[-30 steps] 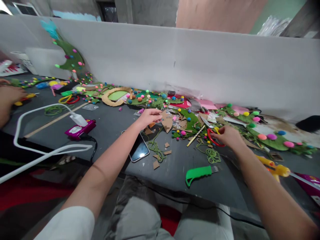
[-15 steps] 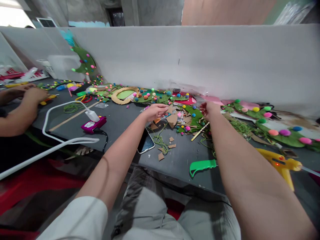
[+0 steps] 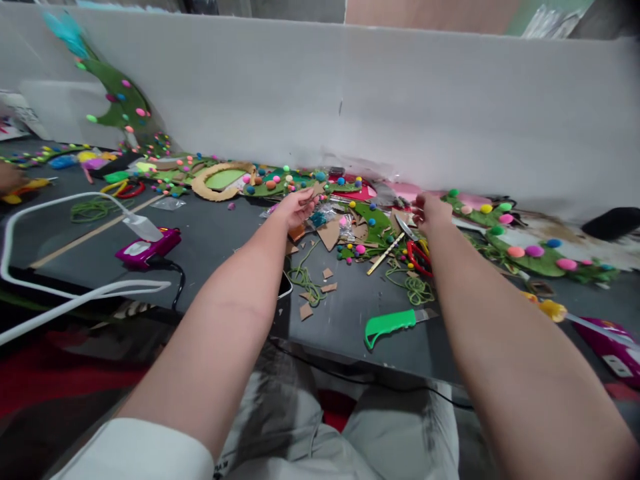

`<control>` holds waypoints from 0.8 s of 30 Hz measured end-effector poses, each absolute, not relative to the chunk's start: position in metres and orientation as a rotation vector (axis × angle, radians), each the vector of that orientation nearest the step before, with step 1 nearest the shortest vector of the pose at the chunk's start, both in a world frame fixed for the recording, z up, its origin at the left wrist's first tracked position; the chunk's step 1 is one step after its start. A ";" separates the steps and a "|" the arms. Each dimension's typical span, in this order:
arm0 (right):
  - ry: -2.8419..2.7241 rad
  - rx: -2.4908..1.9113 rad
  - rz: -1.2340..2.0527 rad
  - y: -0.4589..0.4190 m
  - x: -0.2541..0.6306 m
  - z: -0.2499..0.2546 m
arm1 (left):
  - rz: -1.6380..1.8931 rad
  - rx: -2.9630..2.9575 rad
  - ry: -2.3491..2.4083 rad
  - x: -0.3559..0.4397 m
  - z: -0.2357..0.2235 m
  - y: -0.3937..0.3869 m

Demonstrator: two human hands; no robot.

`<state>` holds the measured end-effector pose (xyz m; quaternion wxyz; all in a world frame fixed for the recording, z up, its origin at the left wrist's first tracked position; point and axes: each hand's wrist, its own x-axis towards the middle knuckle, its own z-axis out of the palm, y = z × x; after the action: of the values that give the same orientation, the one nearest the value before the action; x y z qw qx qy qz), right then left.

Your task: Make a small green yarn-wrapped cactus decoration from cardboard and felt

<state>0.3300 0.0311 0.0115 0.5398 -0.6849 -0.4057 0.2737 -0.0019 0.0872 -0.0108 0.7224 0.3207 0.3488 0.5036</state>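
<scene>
My left hand (image 3: 299,209) is closed, with a small brown cardboard piece (image 3: 319,190) at its fingertips. Below it lie a larger cardboard scrap (image 3: 329,235) and green yarn (image 3: 309,283); a phone (image 3: 285,287) is partly hidden behind my left forearm. My right hand (image 3: 431,212) hovers above the table, fingers loosely curled and apart, no held thing visible. Scissors with red handles (image 3: 419,259) lie just under it, beside a patterned stick (image 3: 386,253). Nearer to me is a green-handled cutter (image 3: 393,327) with its blade showing.
Felt pieces with pompoms (image 3: 537,253) line the white partition (image 3: 280,93). At left sit a purple adapter (image 3: 147,249) with a white cable, and another person's hand (image 3: 10,179). A yellow glue gun (image 3: 553,310) is partly behind my right forearm.
My view has shifted to the right and down. The left hand has risen slightly with the cardboard piece; the right hand has moved right, uncovering the scissors. The other person's hand is mostly out of view.
</scene>
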 end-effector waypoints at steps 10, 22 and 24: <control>-2.159 -1.930 0.626 -0.022 0.312 0.031 | 0.911 1.201 0.874 -0.009 -0.010 0.067; -2.094 -2.032 0.300 -0.041 0.292 -0.024 | 0.884 1.430 0.863 -0.004 -0.024 0.034; -2.037 -1.923 0.284 -0.043 0.293 -0.028 | 0.894 1.438 0.872 -0.004 -0.026 0.034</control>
<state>0.2928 -0.0426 -0.0277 0.1622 -0.6739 -0.7139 0.0995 -0.0042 0.0338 -0.0257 0.5799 0.6153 0.3729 0.3823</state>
